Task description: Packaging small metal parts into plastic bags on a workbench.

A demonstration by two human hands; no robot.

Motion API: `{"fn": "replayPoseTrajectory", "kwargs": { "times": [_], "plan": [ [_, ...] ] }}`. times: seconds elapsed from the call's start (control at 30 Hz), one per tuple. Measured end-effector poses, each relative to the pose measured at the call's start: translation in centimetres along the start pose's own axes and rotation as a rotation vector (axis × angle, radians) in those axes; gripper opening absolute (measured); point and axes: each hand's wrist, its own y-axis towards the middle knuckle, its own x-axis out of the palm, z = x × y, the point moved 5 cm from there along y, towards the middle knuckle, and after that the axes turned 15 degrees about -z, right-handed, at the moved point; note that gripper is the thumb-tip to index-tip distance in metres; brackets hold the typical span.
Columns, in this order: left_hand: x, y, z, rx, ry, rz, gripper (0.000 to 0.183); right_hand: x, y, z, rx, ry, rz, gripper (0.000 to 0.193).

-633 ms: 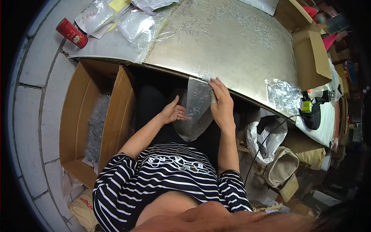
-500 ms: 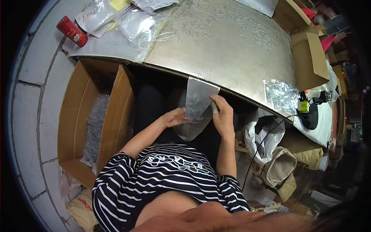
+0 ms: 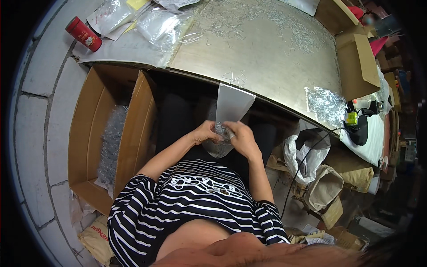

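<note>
Left hand (image 3: 205,132) and right hand (image 3: 240,137) apparently grip 1 clear bag (image 3: 229,111).

The two hands hide the lower part of the clear bag (image 3: 231,107). The small bits inside it are too tiny to tell. The desk (image 3: 267,53) hides the legs.

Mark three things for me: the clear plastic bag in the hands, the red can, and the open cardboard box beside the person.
clear plastic bag (image 3: 231,104), head view, flat upper part.
red can (image 3: 83,34), head view, middle of its side.
open cardboard box (image 3: 84,115), head view, left inner wall.
</note>
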Motion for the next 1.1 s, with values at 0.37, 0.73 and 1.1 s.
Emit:
{"fn": "replayPoseTrajectory", "kwargs": {
  "times": [0.37,0.73,1.1],
  "plan": [
    [1.2,-1.7,-0.5,-0.183,-0.097,-0.100,0.035,-0.2,0.2,1.9,-0.026,0.202,0.224,0.025],
    [2.7,-0.4,4.8,0.043,-0.107,-0.061,0.041,0.5,1.1,4.7,0.001,0.205,0.141,0.021],
    [-0.3,-3.7,5.7,0.184,-0.153,-0.071,0.051,-17.2,-7.9,10.7,0.138,-0.188,1.160,0.012]
  ]
}}
